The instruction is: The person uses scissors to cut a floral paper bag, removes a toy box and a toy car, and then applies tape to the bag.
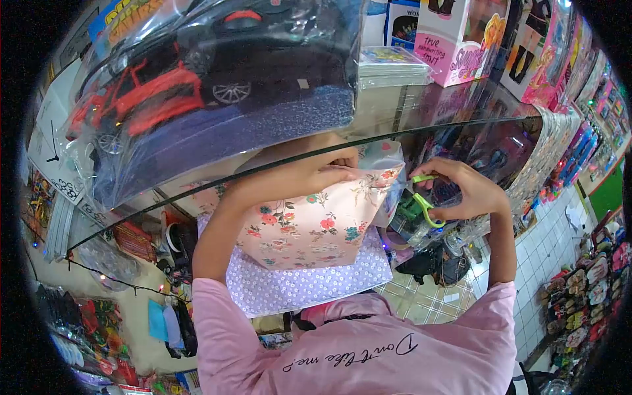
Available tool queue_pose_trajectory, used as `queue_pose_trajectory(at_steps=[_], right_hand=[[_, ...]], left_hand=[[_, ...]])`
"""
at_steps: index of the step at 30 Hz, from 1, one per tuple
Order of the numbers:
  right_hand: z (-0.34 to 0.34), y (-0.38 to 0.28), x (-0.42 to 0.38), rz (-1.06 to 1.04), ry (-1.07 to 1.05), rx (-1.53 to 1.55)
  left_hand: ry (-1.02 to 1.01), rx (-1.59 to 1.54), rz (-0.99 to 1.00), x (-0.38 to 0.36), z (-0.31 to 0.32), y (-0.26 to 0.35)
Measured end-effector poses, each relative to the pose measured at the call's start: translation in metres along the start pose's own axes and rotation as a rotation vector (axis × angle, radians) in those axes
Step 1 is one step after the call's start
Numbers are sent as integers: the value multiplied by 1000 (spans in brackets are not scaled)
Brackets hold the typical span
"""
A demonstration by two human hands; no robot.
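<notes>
My left hand [336, 166] pinches the upper edge of a pink floral sheet [296, 227], just under the glass counter's edge. Green-handled scissors [426, 205] are in my right hand [461, 191], with fingers and thumb at the two handles, which are spread apart. The scissors are beside the sheet's right edge, and their blades are hard to make out. A clear plastic piece [393, 194] hangs at that same edge. Below the floral sheet lies a lilac surface with small white flowers [309, 289], over my lap.
A glass counter [388, 108] crosses in front, bearing a plastic-wrapped red and black toy car package [230, 72] and a pink doll box [454, 46]. Packed shelves of goods [586, 151] line the right. A string of lights [118, 282] runs at left.
</notes>
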State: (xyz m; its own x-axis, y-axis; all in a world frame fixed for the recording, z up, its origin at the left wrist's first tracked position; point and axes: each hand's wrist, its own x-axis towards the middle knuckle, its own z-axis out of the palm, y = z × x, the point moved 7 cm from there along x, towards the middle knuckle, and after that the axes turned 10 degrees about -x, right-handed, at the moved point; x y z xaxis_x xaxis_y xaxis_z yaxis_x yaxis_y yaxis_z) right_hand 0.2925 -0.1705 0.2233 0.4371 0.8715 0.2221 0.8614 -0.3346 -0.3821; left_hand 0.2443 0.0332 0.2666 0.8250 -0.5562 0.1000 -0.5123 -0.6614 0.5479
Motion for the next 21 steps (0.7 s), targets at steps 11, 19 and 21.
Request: queue_pose_trajectory(at_steps=[11, 19, 21], right_hand=[[-2, -4, 35, -52, -266, 135], [-10, -8, 32, -129, -242, 124], [-8, -7, 31, -66, -227, 127]], left_hand=[[77, -370, -69, -8, 6, -15], [32, -283, -108, -4, 4, -12], [53, -293, -52, -1, 6, -11]])
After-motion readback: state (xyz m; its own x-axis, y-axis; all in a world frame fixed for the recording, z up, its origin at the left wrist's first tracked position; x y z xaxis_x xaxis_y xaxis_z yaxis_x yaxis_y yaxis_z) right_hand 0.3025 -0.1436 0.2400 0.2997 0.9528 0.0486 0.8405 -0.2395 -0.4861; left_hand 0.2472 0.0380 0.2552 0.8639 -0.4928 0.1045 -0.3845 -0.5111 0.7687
